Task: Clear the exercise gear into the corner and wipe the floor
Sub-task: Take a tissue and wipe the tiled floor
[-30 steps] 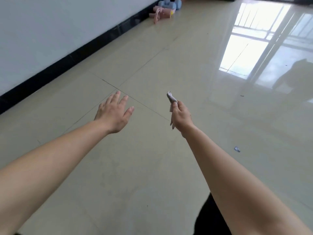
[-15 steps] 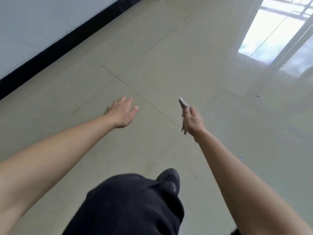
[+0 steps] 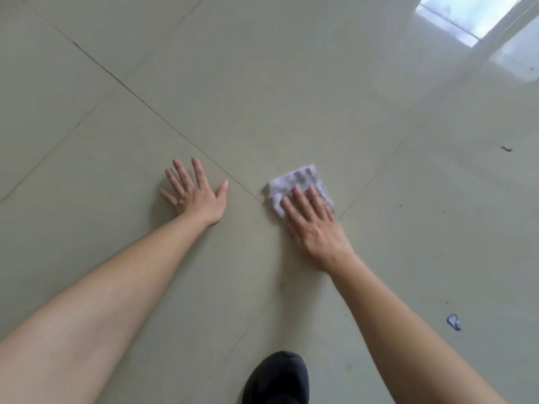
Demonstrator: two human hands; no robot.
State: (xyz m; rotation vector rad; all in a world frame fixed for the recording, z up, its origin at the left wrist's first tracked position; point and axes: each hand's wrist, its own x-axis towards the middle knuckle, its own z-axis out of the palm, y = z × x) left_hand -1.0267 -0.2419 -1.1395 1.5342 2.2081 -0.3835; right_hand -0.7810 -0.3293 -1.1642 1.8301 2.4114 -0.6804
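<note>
A small pale lilac cloth (image 3: 297, 179) lies spread on the cream tiled floor (image 3: 291, 83), just right of where the tile joints cross. My right hand (image 3: 313, 225) presses flat on the near half of the cloth, fingers straight. My left hand (image 3: 195, 193) rests flat on the bare tile to the left of the cloth, fingers spread, holding nothing. No exercise gear is in view.
My black shoe (image 3: 278, 377) is at the bottom centre. A small blue-rimmed scrap (image 3: 453, 322) lies on the floor at the lower right and a dark speck (image 3: 506, 149) at the right. A window's bright reflection (image 3: 466, 21) shines at the top right.
I have bent down to the floor. My right hand, which held the cloth bunched in the air, now presses it flat on the tile. My left hand has come down flat onto the floor.
</note>
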